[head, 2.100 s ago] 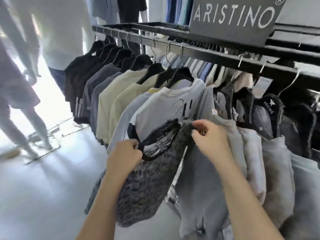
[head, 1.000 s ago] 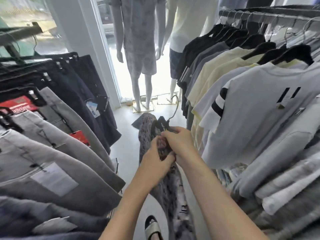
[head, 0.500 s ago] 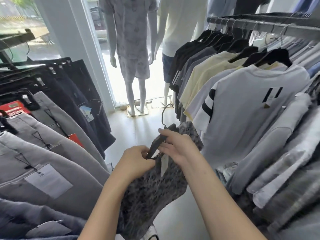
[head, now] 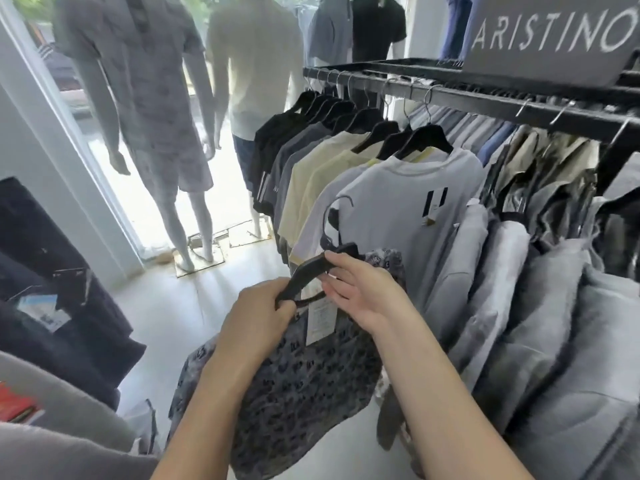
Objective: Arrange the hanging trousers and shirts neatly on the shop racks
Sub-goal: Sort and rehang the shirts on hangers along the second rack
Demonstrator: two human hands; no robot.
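The shirt (head: 304, 382) is soft matt cloth with a dense print. Its hanger (head: 308, 270) is matt black plastic with a thin shiny metal hook (head: 337, 198). The tag (head: 320, 318) is white paper. The rack (head: 485, 100) is dull black metal, and the floor (head: 166, 306) is smooth and faintly glossy.

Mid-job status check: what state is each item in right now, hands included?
Black hanger: off the rail, hook free, left arm bare.
Patterned shirt: held up, only partly on the black hanger.
Paper tag: dangling at the collar.
Left hand: grips the black hanger's bare end.
Right hand: pinches the black hanger near its middle.
Rack shirts: hung on the rail.
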